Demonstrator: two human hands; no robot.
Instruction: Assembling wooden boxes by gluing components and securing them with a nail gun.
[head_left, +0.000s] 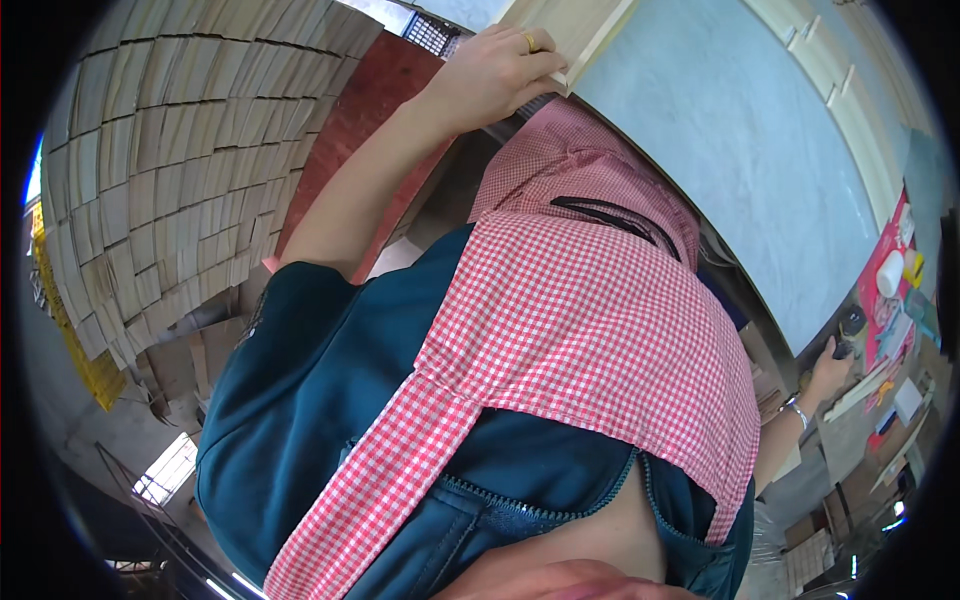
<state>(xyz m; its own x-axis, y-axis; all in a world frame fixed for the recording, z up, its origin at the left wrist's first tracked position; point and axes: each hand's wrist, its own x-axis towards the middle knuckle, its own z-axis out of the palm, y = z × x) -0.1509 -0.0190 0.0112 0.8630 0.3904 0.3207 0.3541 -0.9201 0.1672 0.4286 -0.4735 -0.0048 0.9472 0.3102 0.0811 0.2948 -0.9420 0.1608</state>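
Note:
My left hand [495,75], with a gold ring on one finger, reaches to the top of the view. Its fingers are curled over the near corner of a pale wooden piece with a raised edge [596,40], perhaps a shallow tray or frame. That piece lies at the left end of a table with a pale blue-grey top [730,130]. Far to the right, my right hand [830,372], with a bracelet at its wrist, closes around a small dark object [843,349] beside the table's right corner. What kind of object it is, I cannot make out.
Tall stacks of thin wooden pieces [200,150] rise on the left beside a red-brown panel [345,130]. Pale wooden strips [840,90] run along the table's far edge. Past its right end lie a white roll [890,272], a yellow item [913,268] and small clutter.

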